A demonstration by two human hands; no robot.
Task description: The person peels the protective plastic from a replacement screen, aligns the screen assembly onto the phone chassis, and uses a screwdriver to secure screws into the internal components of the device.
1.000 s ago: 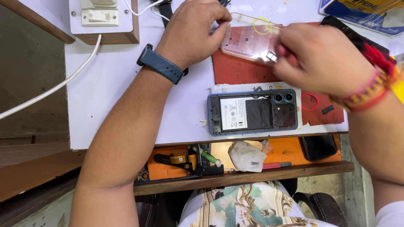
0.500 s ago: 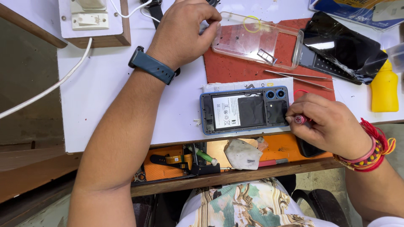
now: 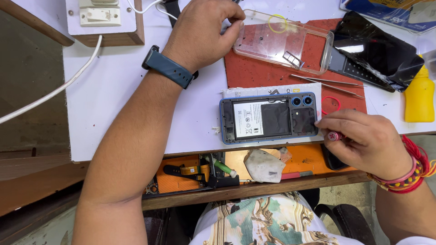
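While the opened phone (image 3: 269,119) lies flat near the white table's (image 3: 113,104) front edge, the right hand (image 3: 363,140) keeps a narrow grip on a small red-tipped tool (image 3: 334,135) just beside its camera end; the left hand (image 3: 202,31) rests curled by the clear case (image 3: 281,41), its grip unclear.

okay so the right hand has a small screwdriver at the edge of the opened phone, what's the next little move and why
Probably tip the screwdriver down onto a screw near the camera end of the opened phone. The right hand grips the tool beside that end, the back is off with battery exposed, and the left hand rests away by the clear case.
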